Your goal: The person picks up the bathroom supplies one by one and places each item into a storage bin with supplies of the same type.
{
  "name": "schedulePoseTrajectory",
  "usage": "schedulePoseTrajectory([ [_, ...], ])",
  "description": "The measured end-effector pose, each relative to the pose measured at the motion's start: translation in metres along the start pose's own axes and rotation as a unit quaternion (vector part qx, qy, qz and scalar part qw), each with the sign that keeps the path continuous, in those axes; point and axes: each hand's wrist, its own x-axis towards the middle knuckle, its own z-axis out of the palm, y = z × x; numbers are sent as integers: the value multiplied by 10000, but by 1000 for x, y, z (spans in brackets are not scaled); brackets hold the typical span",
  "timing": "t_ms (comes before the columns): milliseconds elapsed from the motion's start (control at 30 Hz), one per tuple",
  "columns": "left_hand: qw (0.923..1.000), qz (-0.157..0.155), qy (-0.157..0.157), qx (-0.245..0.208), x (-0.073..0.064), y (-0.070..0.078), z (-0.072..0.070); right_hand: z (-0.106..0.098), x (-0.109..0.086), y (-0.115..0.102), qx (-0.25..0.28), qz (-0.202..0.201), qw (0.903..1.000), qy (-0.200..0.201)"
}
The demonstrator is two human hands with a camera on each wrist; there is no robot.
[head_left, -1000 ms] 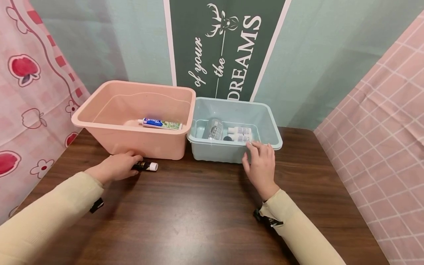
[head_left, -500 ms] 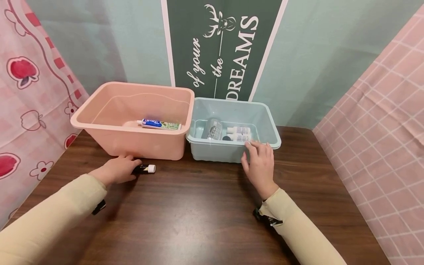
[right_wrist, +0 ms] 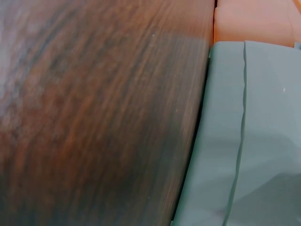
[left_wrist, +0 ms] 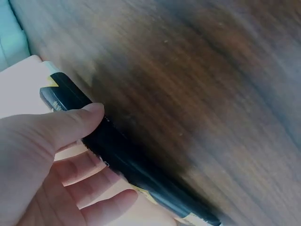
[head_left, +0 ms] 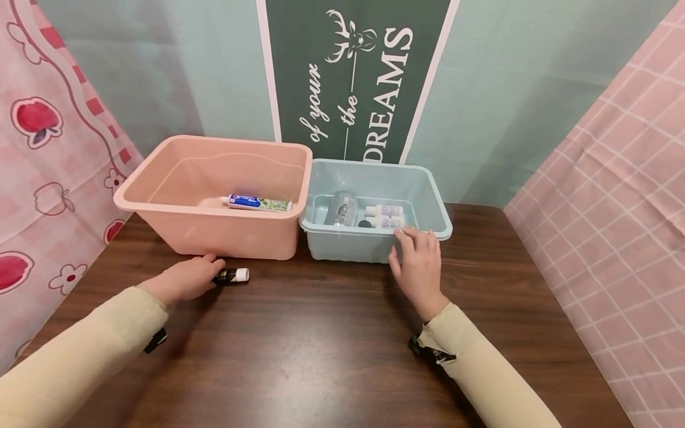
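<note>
My left hand [head_left: 184, 279] pinches a black tube with a white cap [head_left: 232, 275], which looks like toothpaste, in front of the pink bin [head_left: 235, 232]. In the left wrist view the thumb lies across the black tube [left_wrist: 127, 155], with the fingers behind it. My right hand [head_left: 420, 270] rests at the front rim of the light blue bin [head_left: 348, 245], fingertips on the edge and thumb near the outer wall. The right wrist view shows the bin's wall [right_wrist: 263, 141] but no hand. A blue and green toothpaste tube [head_left: 257, 203] lies inside the pink bin.
Inside the blue bin lie a clear bottle with a dark cap [head_left: 344, 209] and two small white bottles [head_left: 384, 216]. Both bins stand side by side on the dark wooden table [head_left: 299, 351], against the back curtain [head_left: 481, 119]. Patterned curtains flank the table.
The left hand and the black tube have shifted slightly left and toward me in the head view. The right hand stays at the blue bin's rim.
</note>
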Motion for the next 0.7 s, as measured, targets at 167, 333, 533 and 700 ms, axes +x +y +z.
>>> schedulePoseTrajectory([
  [167,9997,47,221,31,-3,-2,-2,0,0,-1,-15,7,10000,-7],
  [333,9997,84,213,51,-6,-1,-7,-1,-1,-2,-14,46,10000,-2],
  [533,9981,278,525,181,-10,1,-14,-1,-1,-2,-14,20,10000,-13],
  [700,9960,343,781,258,-13,3,-24,0,-1,-2,-2,34,10000,-37],
])
